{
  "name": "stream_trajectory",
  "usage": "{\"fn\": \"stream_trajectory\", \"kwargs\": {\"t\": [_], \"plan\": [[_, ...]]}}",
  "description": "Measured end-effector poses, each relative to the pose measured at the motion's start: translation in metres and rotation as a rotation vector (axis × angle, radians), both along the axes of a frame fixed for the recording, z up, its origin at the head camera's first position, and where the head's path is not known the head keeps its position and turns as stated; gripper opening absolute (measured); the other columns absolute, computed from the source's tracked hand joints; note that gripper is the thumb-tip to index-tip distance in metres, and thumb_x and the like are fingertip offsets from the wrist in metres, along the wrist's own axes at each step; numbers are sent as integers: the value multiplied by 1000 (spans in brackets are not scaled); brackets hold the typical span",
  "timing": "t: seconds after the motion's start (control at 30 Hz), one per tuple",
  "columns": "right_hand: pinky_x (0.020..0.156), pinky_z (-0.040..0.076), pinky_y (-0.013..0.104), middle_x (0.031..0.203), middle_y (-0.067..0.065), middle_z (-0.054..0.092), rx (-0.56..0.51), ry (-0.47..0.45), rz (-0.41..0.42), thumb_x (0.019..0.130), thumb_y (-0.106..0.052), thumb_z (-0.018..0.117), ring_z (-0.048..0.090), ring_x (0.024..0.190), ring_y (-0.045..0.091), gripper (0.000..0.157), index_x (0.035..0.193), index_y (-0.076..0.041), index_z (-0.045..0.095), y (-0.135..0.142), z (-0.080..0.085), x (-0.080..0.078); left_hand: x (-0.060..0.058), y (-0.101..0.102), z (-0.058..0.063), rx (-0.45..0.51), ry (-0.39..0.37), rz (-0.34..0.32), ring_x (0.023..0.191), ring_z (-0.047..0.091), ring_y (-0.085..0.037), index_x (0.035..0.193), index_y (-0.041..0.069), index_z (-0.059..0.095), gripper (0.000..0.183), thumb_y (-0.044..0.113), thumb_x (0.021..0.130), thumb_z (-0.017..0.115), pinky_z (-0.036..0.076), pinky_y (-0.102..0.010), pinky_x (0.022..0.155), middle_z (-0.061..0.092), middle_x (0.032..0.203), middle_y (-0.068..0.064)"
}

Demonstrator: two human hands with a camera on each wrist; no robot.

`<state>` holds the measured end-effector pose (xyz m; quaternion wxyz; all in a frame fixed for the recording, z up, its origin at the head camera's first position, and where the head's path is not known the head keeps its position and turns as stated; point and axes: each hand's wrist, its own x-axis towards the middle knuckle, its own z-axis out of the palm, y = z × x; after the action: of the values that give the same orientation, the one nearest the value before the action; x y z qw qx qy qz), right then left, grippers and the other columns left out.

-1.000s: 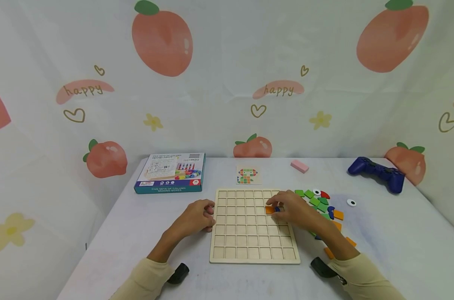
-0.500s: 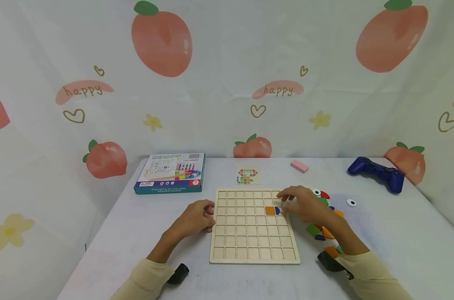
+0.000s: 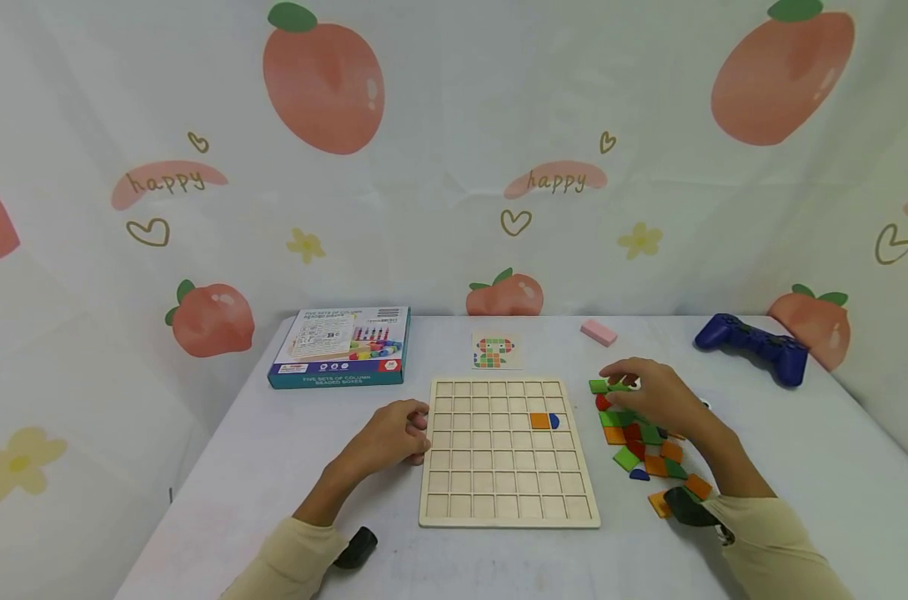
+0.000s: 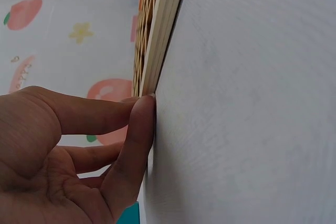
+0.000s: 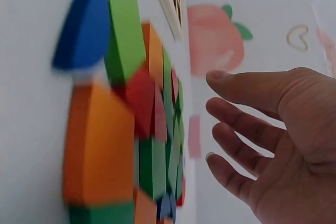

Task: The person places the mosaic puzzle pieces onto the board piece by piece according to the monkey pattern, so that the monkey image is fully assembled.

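A pale wooden grid board lies flat in the head view. In it sit an orange square tile and, just right of that, a blue half-round tile. My left hand touches the board's left edge with thumb and fingertips; the left wrist view shows the thumb right at the rim. To the right, my right hand hovers over the far end of the loose tiles, which are green, orange, red and blue. The right wrist view shows its fingers apart, with nothing between them.
A small pattern card lies behind the board. Further back are a boxed bead set on the left, a pink eraser-like block and a dark blue game controller on the right.
My right hand has left the blue half-round tile on the board and moved right over the loose tiles. The left hand stays at the board's edge.
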<state>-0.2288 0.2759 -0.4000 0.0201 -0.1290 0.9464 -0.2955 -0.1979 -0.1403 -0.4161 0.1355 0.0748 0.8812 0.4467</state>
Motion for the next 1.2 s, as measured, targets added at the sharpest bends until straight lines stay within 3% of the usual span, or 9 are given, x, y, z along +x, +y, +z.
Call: {"fn": "stream_trajectory", "kwargs": {"t": [0.4,0.8,1.2], "plan": [[89,58,58,117,20,71,51,-63,-107,99,-18,71,63,106,39,38,132,1,69,43,-6,-4,1,0,1,-3,12,-6,85,64,-17,138,-8,60,51,-1,90,75,64,-31,74,63,107,-9],[84,59,53,115,26,70,89,-128,-111,95,-10,69,64,99,37,39,131,6,68,63,-9,-7,1,0,1,0,7,-3,86,63,-18,139,-8,59,52,-2,90,75,64,-31,75,63,108,-9],[79,60,46,107,20,70,109,-147,-70,96,-7,68,62,90,30,35,129,5,70,62,-8,-10,2,0,2,-3,4,-8,87,63,-18,140,-8,59,53,-1,90,75,64,-31,76,62,108,-10]]}}
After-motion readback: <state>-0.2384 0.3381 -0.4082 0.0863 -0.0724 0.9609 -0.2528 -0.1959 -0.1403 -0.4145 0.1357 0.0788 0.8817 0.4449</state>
